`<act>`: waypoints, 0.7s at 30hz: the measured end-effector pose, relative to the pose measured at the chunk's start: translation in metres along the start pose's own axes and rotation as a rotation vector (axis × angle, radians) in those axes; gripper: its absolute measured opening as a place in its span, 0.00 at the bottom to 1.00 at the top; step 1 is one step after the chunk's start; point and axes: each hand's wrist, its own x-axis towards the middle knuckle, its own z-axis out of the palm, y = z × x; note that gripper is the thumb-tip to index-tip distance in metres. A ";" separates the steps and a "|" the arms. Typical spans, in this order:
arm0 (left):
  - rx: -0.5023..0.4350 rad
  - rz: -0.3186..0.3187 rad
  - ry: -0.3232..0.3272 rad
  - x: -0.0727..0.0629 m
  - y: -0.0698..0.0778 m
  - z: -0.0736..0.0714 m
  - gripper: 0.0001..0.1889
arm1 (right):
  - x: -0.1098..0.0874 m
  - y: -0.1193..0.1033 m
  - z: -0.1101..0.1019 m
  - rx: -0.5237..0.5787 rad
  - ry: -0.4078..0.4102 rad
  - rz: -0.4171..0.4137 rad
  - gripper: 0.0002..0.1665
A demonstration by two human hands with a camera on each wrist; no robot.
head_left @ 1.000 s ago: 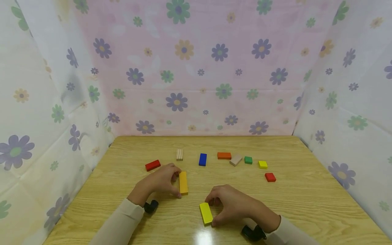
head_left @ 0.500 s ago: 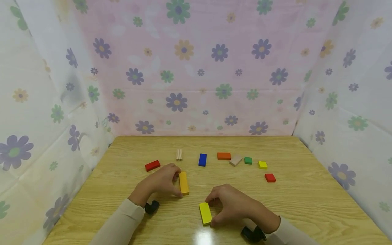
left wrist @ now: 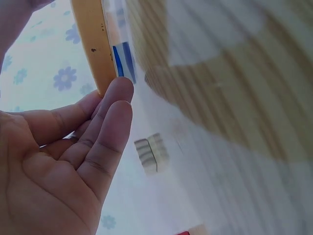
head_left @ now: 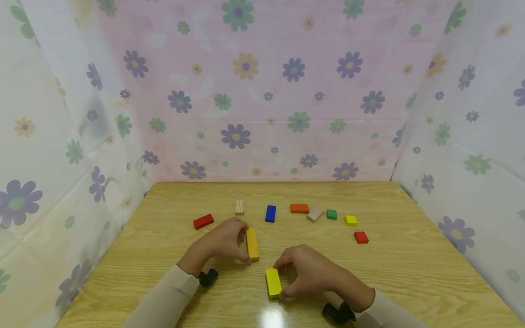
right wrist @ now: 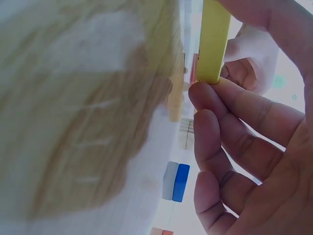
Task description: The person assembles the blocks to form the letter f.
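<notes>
Amber block [head_left: 252,244] nearer yellow block [head_left: 273,283], apart

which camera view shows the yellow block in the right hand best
The head view: it shows the yellow block nearly whole, held by the right hand. The right wrist view shows it closer, but the frame's upper edge cuts it off. I can't make it out in the left wrist view.

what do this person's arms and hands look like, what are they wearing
The left sleeve and right sleeve are plain pale beige. A small black gadget shows by the left cuff, another by the right. The left hand and right hand are gloveless.
</notes>
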 end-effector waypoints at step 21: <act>0.016 0.040 -0.040 0.013 0.012 0.012 0.42 | 0.002 -0.007 0.002 -0.008 0.015 0.045 0.31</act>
